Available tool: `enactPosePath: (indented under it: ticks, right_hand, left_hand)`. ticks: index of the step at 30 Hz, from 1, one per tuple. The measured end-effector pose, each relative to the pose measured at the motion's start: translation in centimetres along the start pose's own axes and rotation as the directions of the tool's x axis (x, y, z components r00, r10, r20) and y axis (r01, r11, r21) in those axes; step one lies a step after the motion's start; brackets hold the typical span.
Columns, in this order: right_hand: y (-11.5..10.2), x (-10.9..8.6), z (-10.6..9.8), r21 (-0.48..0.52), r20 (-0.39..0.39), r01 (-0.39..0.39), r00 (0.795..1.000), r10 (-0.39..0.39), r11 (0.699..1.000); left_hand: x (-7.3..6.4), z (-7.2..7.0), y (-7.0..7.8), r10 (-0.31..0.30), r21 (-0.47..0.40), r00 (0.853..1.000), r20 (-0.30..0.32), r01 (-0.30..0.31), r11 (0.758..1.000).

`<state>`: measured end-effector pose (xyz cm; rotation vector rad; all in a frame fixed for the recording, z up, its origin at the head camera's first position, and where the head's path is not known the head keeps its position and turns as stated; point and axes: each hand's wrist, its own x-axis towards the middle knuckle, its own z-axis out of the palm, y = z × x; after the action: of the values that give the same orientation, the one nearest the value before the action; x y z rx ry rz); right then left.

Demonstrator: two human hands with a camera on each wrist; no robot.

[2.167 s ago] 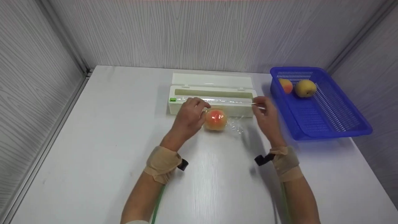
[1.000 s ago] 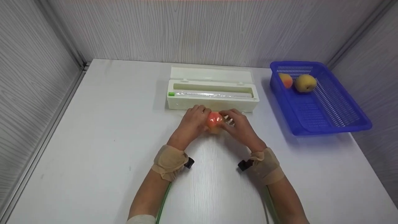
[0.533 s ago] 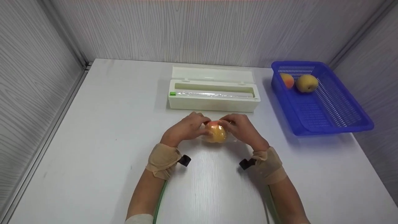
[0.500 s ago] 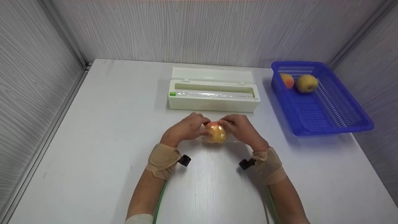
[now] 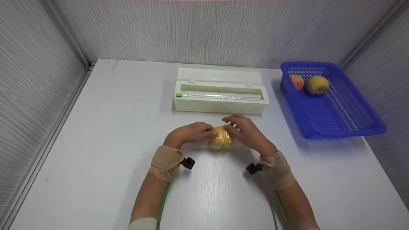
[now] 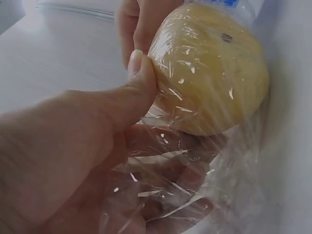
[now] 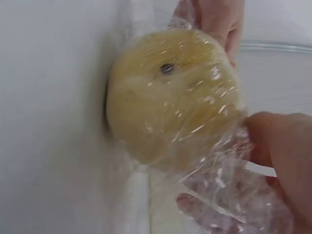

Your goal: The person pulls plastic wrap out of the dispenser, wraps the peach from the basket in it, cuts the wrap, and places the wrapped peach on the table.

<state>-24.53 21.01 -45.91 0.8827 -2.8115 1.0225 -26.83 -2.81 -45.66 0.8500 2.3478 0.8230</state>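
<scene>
A yellow apple (image 5: 221, 140) lies in clear, crinkled plastic wrap between both hands, its dark-spotted end facing the wrist cameras. My left hand (image 5: 195, 132) holds its left side. In the left wrist view the left thumb (image 6: 141, 80) presses on the wrapped apple, with the fingers behind loose plastic wrap (image 6: 234, 170). On the other side my right hand (image 5: 244, 131) pinches the wrap beside the apple, its other fingers raised. In the right wrist view the right thumb (image 7: 273, 131) touches the edge of the wrapped apple (image 7: 165, 107), and film covers the fingers.
Behind the hands stands a long white plastic wrap dispenser (image 5: 220, 105), lid raised, with a film roll (image 5: 230, 95) and a green cutter slider (image 5: 178, 95). A blue basket (image 5: 329, 121) at right holds a yellow fruit (image 5: 317, 85) and a yellow-red fruit (image 5: 297, 82).
The right hand has come from the dispenser to the apple. The apple has moved slightly nearer and turned from its red side to its yellow one.
</scene>
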Motion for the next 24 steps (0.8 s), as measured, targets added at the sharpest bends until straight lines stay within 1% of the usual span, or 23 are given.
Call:
enactPosePath:
  ticks: [2,3,4,6,9,11,14,16,18,19,22,23,24]
  right_hand:
    - [-0.3,-0.3,-0.1,0.002,0.048,0.058,0.997,-0.058,0.998]
    - [-0.5,-0.4,-0.2,0.002,0.076,0.071,0.995,-0.071,0.997]
    - [-0.6,-0.5,-0.3,-0.010,0.102,0.074,0.992,-0.073,0.997]
    - [-0.9,-0.7,-0.4,-0.038,0.139,0.063,0.989,-0.058,0.997]
    - [-1.0,-0.8,-0.7,-0.071,0.169,0.021,0.986,-0.009,0.997]
    - [-0.9,-0.8,-0.8,-0.092,0.178,0.007,0.984,0.010,0.996]
    - [-0.9,-0.8,-0.8,-0.096,0.185,0.001,0.983,0.017,0.995]
    - [-0.9,-0.8,-0.8,-0.096,0.180,0.004,0.984,0.014,0.995]
    - [-0.9,-0.9,-0.9,-0.102,0.169,0.008,0.986,0.009,0.995]
    - [-0.9,-0.9,-0.9,-0.106,0.164,0.011,0.986,0.007,0.994]
    - [-0.9,-1.0,-1.0,-0.110,0.153,0.023,0.988,-0.006,0.994]
    - [-1.0,-1.0,-1.1,-0.110,0.153,0.028,0.988,-0.011,0.994]
    - [-1.0,-1.0,-1.1,-0.108,0.153,0.035,0.988,-0.018,0.994]
  left_hand:
    - [-0.1,0.1,-0.1,-0.022,-0.023,1.000,0.002,0.022,0.999]
    - [-0.2,0.2,-0.2,-0.033,-0.032,0.999,0.000,0.033,0.999]
    - [-0.2,0.2,-0.2,-0.044,-0.041,0.999,-0.006,0.044,0.998]
    - [-0.1,0.3,-0.3,-0.039,-0.051,0.999,-0.028,0.038,0.998]
    - [0.1,0.4,-0.2,-0.001,-0.030,0.994,-0.110,-0.002,1.000]
    - [0.3,0.5,0.0,0.027,0.013,0.984,-0.178,-0.025,1.000]
    - [0.3,0.6,0.6,0.041,0.085,0.960,-0.277,-0.018,0.996]
    - [0.2,0.7,1.1,0.056,0.129,0.941,-0.334,-0.013,0.992]
    - [0.1,0.9,1.6,0.104,0.181,0.917,-0.385,-0.036,0.983]
    - [0.1,1.0,1.9,0.139,0.210,0.904,-0.405,-0.056,0.976]
    - [-0.1,1.2,2.5,0.235,0.277,0.867,-0.440,-0.118,0.954]
    - [-0.2,1.2,2.7,0.259,0.289,0.858,-0.443,-0.136,0.948]
    - [-0.2,1.3,2.9,0.272,0.294,0.854,-0.444,-0.148,0.944]
